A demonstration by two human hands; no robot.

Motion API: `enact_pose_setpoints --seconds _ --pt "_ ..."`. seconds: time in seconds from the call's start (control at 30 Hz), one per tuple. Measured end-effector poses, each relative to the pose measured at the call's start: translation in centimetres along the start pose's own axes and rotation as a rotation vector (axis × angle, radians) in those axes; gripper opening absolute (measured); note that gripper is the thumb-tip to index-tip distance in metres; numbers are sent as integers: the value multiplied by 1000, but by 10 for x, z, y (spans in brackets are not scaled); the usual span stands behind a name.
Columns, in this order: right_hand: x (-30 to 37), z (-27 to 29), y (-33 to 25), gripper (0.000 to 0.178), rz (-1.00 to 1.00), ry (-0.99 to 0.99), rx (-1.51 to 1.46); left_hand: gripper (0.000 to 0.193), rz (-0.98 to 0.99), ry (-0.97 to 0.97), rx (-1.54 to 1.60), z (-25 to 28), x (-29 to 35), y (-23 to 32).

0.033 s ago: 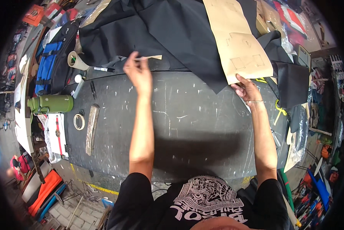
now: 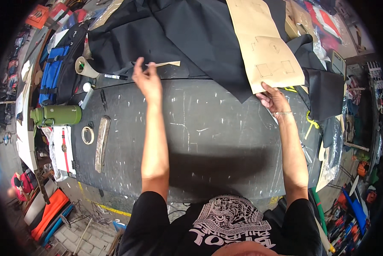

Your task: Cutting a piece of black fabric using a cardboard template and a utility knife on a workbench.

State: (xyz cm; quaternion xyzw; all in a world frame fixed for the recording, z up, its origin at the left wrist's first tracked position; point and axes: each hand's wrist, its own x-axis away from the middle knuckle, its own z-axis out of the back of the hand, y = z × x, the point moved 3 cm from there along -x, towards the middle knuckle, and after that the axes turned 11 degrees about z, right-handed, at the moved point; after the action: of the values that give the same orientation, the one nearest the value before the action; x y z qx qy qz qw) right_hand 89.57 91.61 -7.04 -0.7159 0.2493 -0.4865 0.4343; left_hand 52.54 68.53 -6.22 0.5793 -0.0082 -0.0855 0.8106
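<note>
My right hand (image 2: 276, 100) grips the lower edge of a long tan paper pattern (image 2: 268, 53), thumb on top and fingers underneath. Pencilled rectangles and small outlines mark the paper, which lies over a spread of black fabric (image 2: 187, 36). To the left, my left hand (image 2: 147, 83) is raised over the near edge of that fabric, fingers apart. A thin tan paper strip (image 2: 171, 63) lies just right of its fingertips; whether a finger touches the strip's left end is hard to see. A white-and-black marker (image 2: 115, 77) lies left of this hand.
On the dark, scratched table (image 2: 212, 128), the left side holds a green bottle (image 2: 65, 115), a tape roll (image 2: 88, 135), a worn wooden bar (image 2: 102, 145), a black pen (image 2: 103, 99) and a tilted cup (image 2: 85, 68). A yellow cord (image 2: 311, 124) lies at right, near folded black fabric (image 2: 326, 94).
My left hand has shifted a little to the left, away from the paper strip, which stays in place. The right hand and the pattern have barely moved.
</note>
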Motion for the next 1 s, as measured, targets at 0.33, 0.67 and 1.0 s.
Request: enact_pose_setpoints --seconds 0.33,0.67,1.0 --pt "-33 -14 -6 20 134 62 -18 50 -72 -110 295 14 -110 6" --pt "3 156 -161 16 287 168 22 52 -121 -165 333 144 -182 73" --pt "40 290 -107 20 200 428 160 53 -110 -158 91 304 -156 62"
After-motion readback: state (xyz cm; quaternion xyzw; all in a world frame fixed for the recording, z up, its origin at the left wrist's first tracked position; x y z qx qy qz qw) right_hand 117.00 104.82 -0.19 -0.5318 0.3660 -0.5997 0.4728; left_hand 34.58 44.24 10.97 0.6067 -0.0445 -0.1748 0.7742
